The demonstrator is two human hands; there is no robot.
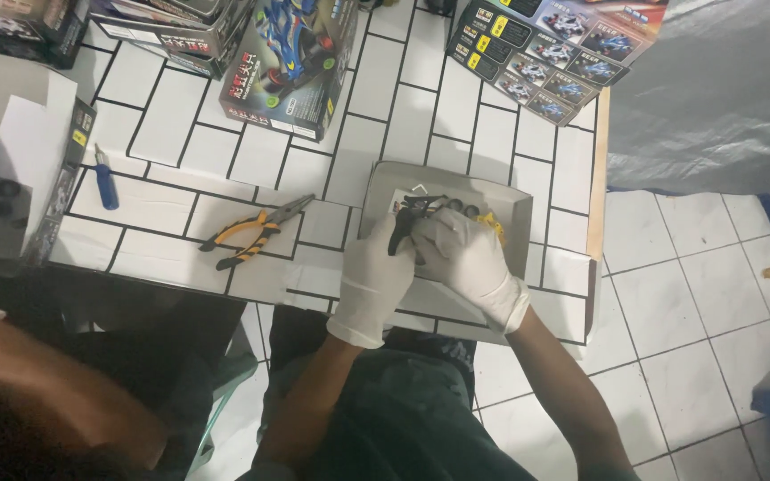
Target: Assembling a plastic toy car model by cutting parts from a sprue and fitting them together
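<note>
Head view shows the white-gloved left hand (374, 283) and right hand (467, 260) together grasping a small black plastic part (405, 224) over a shallow grey cardboard tray (511, 223) on the white-tiled desk (180, 116).

We are noting white gloves on the left hand (372, 283) and right hand (468, 261), orange-and-black pliers (256, 232), a blue screwdriver (105, 181), a grey tray (510, 212), and a white-tiled, black-lined table (180, 107).
</note>
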